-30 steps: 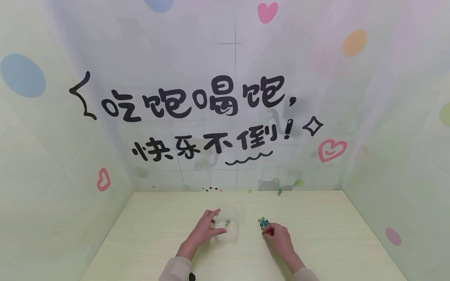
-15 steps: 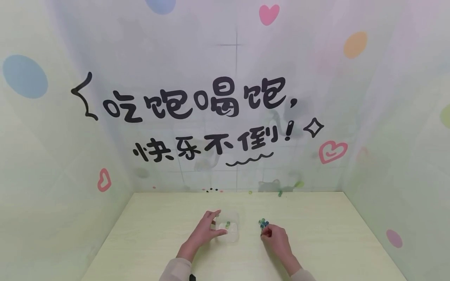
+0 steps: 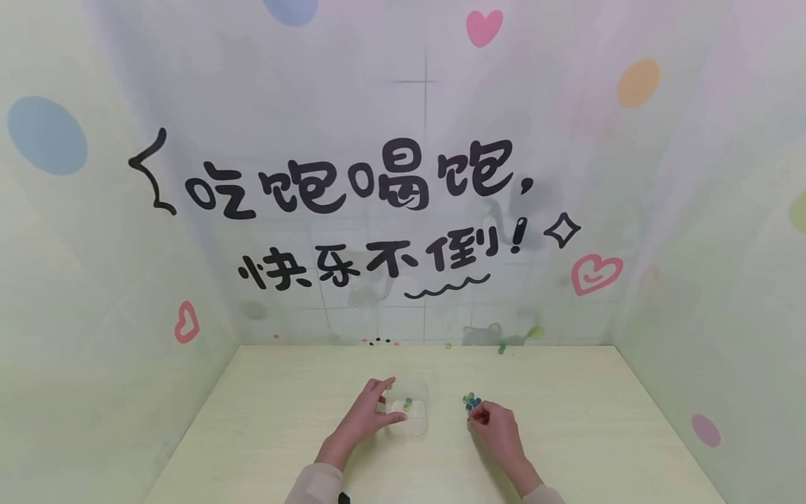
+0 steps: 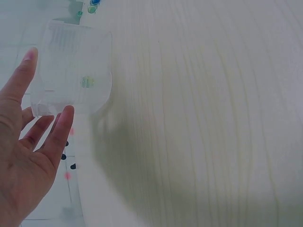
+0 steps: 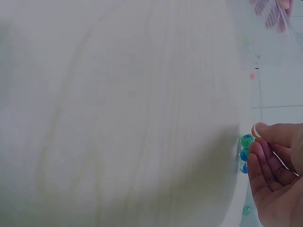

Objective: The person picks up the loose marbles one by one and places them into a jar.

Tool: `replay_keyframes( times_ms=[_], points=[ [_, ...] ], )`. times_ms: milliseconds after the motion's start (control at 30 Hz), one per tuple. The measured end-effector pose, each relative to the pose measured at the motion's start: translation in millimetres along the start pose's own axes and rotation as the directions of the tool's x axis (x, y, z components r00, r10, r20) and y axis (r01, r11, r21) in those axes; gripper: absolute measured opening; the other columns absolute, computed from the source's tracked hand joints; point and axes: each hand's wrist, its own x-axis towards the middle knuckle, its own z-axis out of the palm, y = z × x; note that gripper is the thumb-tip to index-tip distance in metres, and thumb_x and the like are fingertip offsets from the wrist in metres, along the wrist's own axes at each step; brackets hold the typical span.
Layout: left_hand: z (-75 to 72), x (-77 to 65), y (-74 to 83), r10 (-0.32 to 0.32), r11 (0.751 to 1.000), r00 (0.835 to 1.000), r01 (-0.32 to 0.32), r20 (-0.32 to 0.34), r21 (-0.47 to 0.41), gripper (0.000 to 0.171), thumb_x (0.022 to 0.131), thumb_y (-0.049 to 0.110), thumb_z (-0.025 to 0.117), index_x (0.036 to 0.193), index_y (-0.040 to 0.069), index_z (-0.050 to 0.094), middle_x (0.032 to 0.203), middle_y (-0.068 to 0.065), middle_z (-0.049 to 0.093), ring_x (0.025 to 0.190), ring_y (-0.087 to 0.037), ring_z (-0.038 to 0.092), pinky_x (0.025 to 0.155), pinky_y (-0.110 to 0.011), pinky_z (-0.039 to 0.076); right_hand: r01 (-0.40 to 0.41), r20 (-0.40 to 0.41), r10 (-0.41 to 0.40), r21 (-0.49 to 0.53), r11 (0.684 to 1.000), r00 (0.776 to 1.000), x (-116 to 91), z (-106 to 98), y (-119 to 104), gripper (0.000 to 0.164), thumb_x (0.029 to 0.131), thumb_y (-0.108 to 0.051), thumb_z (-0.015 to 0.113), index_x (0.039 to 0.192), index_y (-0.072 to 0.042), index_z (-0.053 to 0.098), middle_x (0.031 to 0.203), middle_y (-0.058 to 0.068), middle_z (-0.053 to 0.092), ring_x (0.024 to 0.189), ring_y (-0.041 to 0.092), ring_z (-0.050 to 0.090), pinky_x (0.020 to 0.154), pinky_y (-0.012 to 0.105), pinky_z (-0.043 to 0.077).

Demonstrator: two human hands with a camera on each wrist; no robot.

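Marbles point(image 3: 469, 402), round, shiny, blue and green, like glass, sit bunched on the pale, wood-grain desk point(image 3: 598, 420), just beside the right hand point(image 3: 501, 423). Its thumb and finger are close together (I can't tell if a marble is tucked between). The marbles should be light, hard, slippery and quick to roll, so pinch each around its middle. The left hand point(image 3: 364, 414) holds a clear, boxy plastic tub point(image 4: 71, 40) by its sides. Green-yellow marbles point(image 3: 408, 403) lie inside. Its walls look thin and bendy, so squeeze softly.
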Motion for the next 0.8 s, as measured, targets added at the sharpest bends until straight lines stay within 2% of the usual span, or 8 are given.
replay_keyframes(
  times_ms=[800],
  points=[
    [-0.2, -0.1, 1.0, -0.003, 1.0, 1.0, 0.003, -0.002, 0.013, 0.081, 0.084, 0.023, 0.08, 0.149, -0.002, 0.039, 0.133, -0.025, 0.045, 0.115, -0.04, 0.055, 0.08, -0.033, 0.061, 0.106, -0.065, -0.104, 0.042, 0.993, 0.992, 1, -1, -19, 0.012, 0.079, 0.003, 0.077, 0.084, -0.006, 0.071, 0.08, 0.003, 0.07, 0.072, 0.007, 0.059, 0.061, 0.016, 0.053]
  ],
)
